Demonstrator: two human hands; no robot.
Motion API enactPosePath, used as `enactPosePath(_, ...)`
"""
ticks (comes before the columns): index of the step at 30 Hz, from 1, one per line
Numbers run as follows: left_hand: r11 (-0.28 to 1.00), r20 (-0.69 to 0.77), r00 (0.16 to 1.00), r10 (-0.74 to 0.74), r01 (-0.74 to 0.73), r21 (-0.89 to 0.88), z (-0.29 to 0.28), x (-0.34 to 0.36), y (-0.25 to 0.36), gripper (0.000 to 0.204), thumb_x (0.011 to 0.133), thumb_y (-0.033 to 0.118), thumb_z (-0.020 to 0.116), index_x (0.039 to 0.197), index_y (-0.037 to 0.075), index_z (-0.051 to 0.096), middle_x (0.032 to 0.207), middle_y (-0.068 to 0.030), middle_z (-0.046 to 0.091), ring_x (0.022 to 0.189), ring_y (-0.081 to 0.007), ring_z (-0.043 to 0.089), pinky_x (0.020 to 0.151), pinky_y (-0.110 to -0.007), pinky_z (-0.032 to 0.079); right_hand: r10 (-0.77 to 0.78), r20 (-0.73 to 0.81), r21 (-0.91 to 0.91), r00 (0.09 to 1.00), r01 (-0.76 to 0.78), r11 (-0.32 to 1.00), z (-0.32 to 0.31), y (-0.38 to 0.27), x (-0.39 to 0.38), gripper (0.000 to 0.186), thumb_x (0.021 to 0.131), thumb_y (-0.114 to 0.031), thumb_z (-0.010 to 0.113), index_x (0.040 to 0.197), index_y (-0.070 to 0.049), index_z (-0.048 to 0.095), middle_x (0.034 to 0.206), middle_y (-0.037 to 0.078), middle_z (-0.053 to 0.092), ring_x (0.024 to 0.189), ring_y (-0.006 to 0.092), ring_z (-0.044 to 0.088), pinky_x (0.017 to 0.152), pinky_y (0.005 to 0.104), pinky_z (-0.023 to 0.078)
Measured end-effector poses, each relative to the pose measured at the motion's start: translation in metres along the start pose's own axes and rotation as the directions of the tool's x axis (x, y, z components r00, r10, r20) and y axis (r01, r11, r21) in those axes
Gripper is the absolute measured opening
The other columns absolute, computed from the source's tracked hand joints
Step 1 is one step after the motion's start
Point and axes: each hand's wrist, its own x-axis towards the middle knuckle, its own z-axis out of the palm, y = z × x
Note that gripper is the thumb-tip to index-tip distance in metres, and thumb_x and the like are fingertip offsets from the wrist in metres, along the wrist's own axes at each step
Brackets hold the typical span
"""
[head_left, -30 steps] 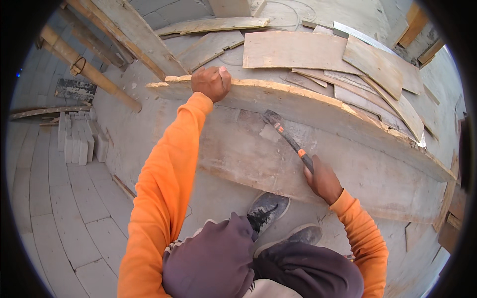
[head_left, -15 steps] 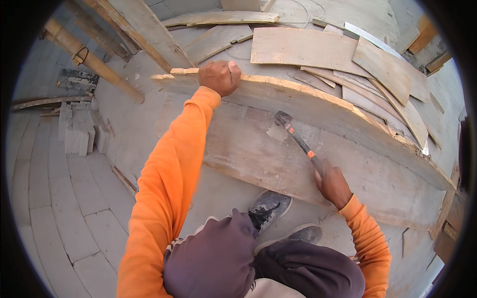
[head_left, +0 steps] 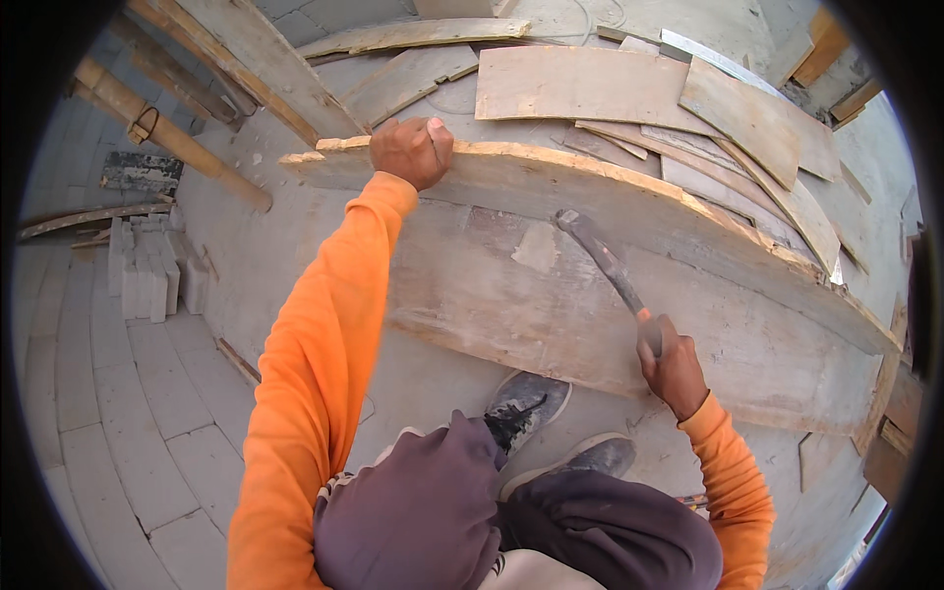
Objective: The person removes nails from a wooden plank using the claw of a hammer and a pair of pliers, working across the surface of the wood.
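You have only one view, from the camera on your head. It looks steeply down past your knees and shoes (head_left: 526, 408) to the standing wooden board (head_left: 590, 295), quite near, with a fisheye bend at the rim.

No packages, labels, signs or screens show anywhere in this view
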Motion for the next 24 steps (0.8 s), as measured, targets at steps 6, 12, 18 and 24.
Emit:
enactPosePath(6, 0.999, 0.049, 0.998, 0.025, -0.027, 0.039, -0.001, -0.004, -0.002, 0.041, 0.097, 0.018, 0.046, 0.058, 0.009, 0.055, 0.057, -0.0109, 0.056, 0.049, -0.0359, 0.048, 0.055, -0.045, 0.043, 0.063, 0.106, -0.017, 0.992, -0.062, 0.998, 0.003, -0.01, -0.013, 0.018, 0.095, -0.011, 0.067, 0.096, 0.0, 0.053, 0.065, 0.027, 0.06, 0.061, 0.0491, 0.063, 0.056, 0.053, 0.048)
enactPosePath(12, 1.0, 0.087, 0.996, 0.017, -0.019, 0.021, -0.01, -0.002, -0.002, 0.045, 0.099, 0.018, 0.044, 0.056, 0.009, 0.054, 0.057, -0.0106, 0.055, 0.049, -0.0357, 0.05, 0.055, -0.046, 0.044, -0.036, -0.151, 0.303, 0.988, 0.081, 0.95, 0.027, -0.096, 0.03, 0.017, 0.094, -0.008, 0.068, 0.097, 0.0, 0.054, 0.066, 0.025, 0.061, 0.059, 0.0439, 0.066, 0.056, 0.049, 0.049)
enactPosePath(18, 0.999, 0.2, 0.979, -0.038, 0.032, 0.036, -0.012, 0.018, 0.002, 0.045, 0.099, 0.019, 0.046, 0.057, 0.008, 0.057, 0.057, -0.0127, 0.059, 0.05, -0.037, 0.054, 0.055, -0.048, 0.046, 0.048, 0.259, -0.038, 0.965, -0.04, 0.999, 0.067, -0.062, 0.073, 0.035, 0.098, -0.02, 0.063, 0.113, 0.01, 0.052, 0.075, 0.033, 0.065, 0.078, 0.054, 0.066, 0.072, 0.0605, 0.054)
enactPosePath(24, 0.998, 0.137, 0.989, -0.052, 0.048, 0.031, -0.008, 0.002, 0.003, 0.049, 0.099, 0.021, 0.045, 0.053, 0.006, 0.056, 0.055, -0.0151, 0.058, 0.05, -0.0392, 0.055, 0.055, -0.049, 0.047, -0.008, 0.162, 0.093, 0.987, -0.007, 0.996, 0.038, -0.089, 0.045, 0.033, 0.101, -0.019, 0.062, 0.114, 0.008, 0.05, 0.069, 0.031, 0.062, 0.064, 0.0516, 0.064, 0.061, 0.058, 0.05)
